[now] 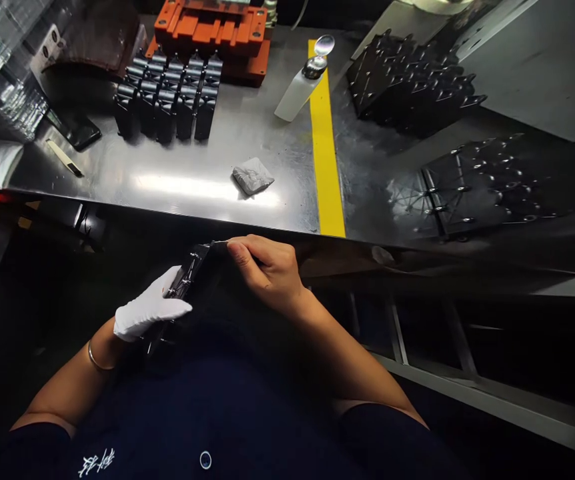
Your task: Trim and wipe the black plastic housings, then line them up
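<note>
My left hand (155,308), in a white glove, grips a long black ribbed part (187,277) with small shiny studs along it. The part is held tilted in front of my body, below the bench edge. My bare right hand (270,267) is closed in a pinch at the part's upper end. A thin light sliver shows at the right fingertips, too small to name. On the bench beyond the hands lies a crumpled grey-white folded cloth or paper (252,176).
On the metal bench (177,173) stand rows of black parts (167,97), an orange fixture (212,40) and a white bottle (297,93). Yellow tape (326,153) crosses it. More black parts (407,87) are stacked at right. A cutter knife (65,158) lies at left.
</note>
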The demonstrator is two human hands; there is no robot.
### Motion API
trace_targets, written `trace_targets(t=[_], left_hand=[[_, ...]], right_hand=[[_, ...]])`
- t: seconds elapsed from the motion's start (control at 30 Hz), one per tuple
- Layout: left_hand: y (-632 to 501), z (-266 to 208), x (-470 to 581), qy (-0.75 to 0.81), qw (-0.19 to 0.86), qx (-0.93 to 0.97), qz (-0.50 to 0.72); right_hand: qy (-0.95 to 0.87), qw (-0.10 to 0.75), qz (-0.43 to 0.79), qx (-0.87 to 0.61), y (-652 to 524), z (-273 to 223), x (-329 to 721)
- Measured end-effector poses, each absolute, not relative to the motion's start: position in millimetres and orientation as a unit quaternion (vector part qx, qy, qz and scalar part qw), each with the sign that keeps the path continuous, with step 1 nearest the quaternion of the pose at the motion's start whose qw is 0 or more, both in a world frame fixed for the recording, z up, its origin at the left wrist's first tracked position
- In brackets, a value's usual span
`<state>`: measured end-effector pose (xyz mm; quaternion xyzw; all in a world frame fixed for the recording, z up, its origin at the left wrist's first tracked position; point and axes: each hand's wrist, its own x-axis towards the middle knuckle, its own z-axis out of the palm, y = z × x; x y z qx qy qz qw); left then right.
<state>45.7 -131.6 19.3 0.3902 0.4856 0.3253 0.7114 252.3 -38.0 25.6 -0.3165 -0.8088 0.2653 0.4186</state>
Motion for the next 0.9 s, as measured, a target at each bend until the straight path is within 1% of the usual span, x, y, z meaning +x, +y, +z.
trace_targets(t=[0.1, 0.23, 0.3, 0.47, 0.5, 0.57, 0.63, 0.73, 0.8, 0.9], left_hand=[[-129.1, 23.5, 51.5, 0.524, 0.684, 0.396, 0.316], [-129.0, 22.7, 54.6, 0.522, 0.692, 0.386, 0.317], [-130.1, 20.1, 54.5, 0.515, 0.699, 0.381, 0.318], [-131.0, 13.5, 54.5, 0.518, 0.698, 0.381, 0.316], [-130.5, 12.6, 55.1, 0.517, 0.697, 0.383, 0.317], [-129.2, 10.4, 57.0, 0.521, 0.682, 0.398, 0.322], [-128.9, 6.5, 59.1, 0.567, 0.620, 0.421, 0.343], [-132.6, -4.3, 61.1, 0.658, 0.448, 0.467, 0.386], [-137.4, -12.9, 61.2, 0.669, 0.351, 0.512, 0.409], [-143.5, -21.9, 60.8, 0.647, 0.269, 0.575, 0.423]], right_hand=[[-0.809, 0.415, 0.253, -0.330, -40.0, 21.4, 247.5], [-0.810, 0.408, 0.245, -0.342, -42.8, 17.8, 245.4], [-0.819, 0.390, 0.243, -0.343, -44.0, 17.7, 246.4], [-0.863, 0.300, 0.210, -0.347, -43.7, 20.5, 253.1], [-0.869, 0.293, 0.213, -0.338, -42.8, 21.4, 255.2], [-0.868, 0.305, 0.235, -0.312, -40.1, 23.6, 260.2], [-0.855, 0.343, 0.248, -0.301, -37.6, 26.3, 265.3], [-0.854, 0.372, 0.200, -0.303, -36.4, 29.3, 270.4], [-0.880, 0.351, 0.141, -0.286, -37.9, 29.6, 271.5], [-0.913, 0.305, 0.066, -0.263, -41.1, 28.8, 272.0]])
